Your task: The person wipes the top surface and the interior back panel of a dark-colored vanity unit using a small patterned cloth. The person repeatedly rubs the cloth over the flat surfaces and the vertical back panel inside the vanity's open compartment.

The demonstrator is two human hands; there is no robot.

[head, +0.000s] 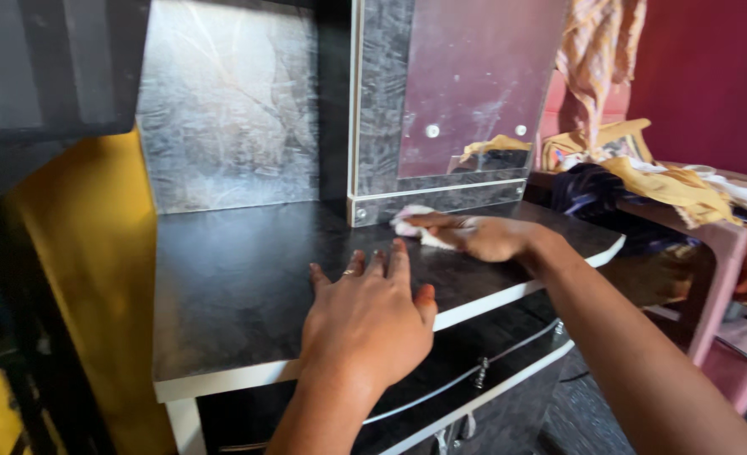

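A home bedroom: dressing table with mirror, clothes heaped nearby.

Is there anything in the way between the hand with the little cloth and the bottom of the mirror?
Nothing visible is in the way. The right hand presses the pale cloth on the dark tabletop, right by the mirror's lower frame. The left hand lies flat nearer the front edge, off to the side.
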